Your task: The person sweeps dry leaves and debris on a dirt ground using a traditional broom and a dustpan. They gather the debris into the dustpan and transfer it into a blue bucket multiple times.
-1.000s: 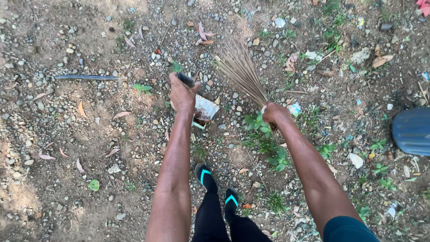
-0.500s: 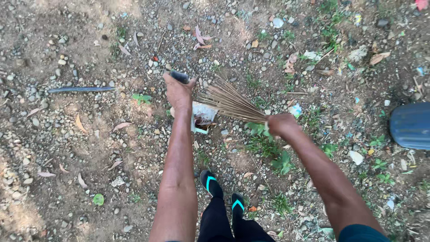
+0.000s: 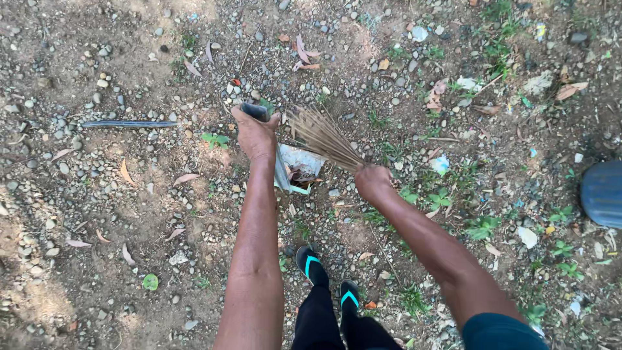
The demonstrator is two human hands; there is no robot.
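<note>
Gravel ground (image 3: 97, 194), leaf-strewn: a dustpan (image 3: 291, 170) is gripped by the left hand (image 3: 257, 135), a broom (image 3: 324, 136) by the right hand (image 3: 374, 181); some litter is collected, much remains.

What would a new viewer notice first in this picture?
At the centre, the right hand grips a bundle of thin brown broom sticks fanned over a pale dustpan, whose dark handle the left hand holds. A blue container sits at the right edge.
</note>
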